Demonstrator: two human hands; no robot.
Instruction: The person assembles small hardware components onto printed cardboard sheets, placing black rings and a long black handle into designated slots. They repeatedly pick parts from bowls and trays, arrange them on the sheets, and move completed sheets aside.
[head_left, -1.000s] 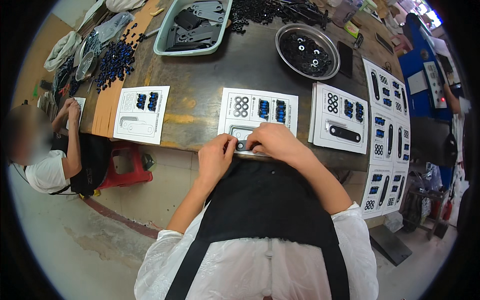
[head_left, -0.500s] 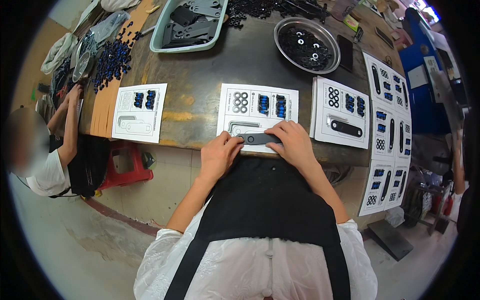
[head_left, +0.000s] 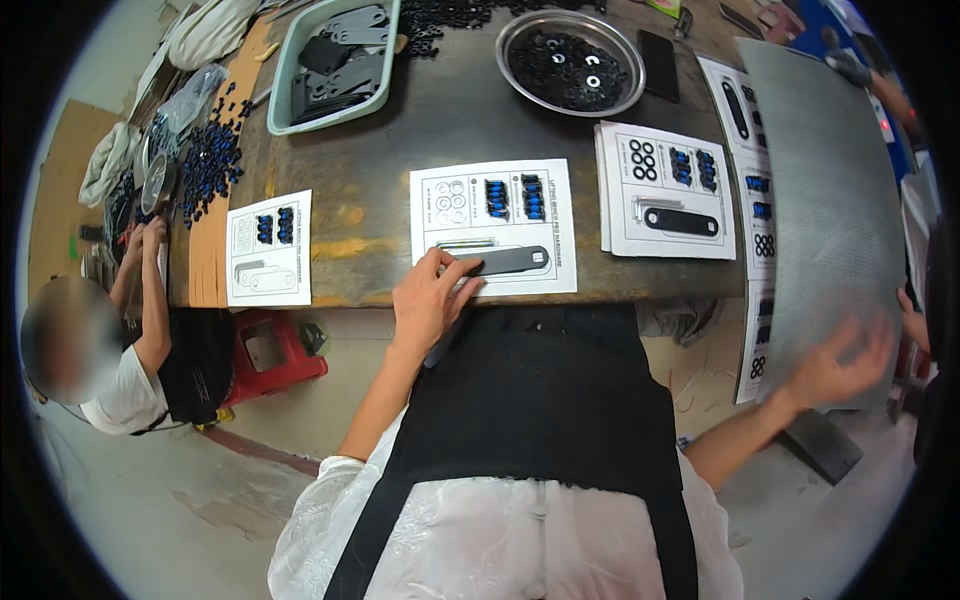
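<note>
On the middle printed card [head_left: 430, 215] near the table's front edge lies a flat dark bar [head_left: 510, 261], a square hole at its right end. My left hand [head_left: 432, 297] has its fingers and thumb closed about the bar's left end. Below this palm, another dark strip [head_left: 437, 352] shows, mostly hidden. The card also bears ring shapes, two groups of blue-and-black bolts [head_left: 515, 198] and a thin L-shaped key [head_left: 468, 244]. My right hand [head_left: 845, 362], blurred by motion, stretches far right with fingers apart and empty, in front of a large grey sheet [head_left: 820, 200].
Another person's gloved hand [head_left: 850, 68] and bare hand [head_left: 912, 322] are at the sheet. Stacked cards [head_left: 668, 240] lie right; a card [head_left: 270, 285] lies left. Behind stand a metal bowl [head_left: 640, 85] of black parts and a pale tub [head_left: 275, 100]. A co-worker's hands [head_left: 150, 230] handle parts left.
My right hand has left the bar and swung far right. The bar now lies flatter across the card, my left hand still at its end. A grey sheet has come over the cards at right.
</note>
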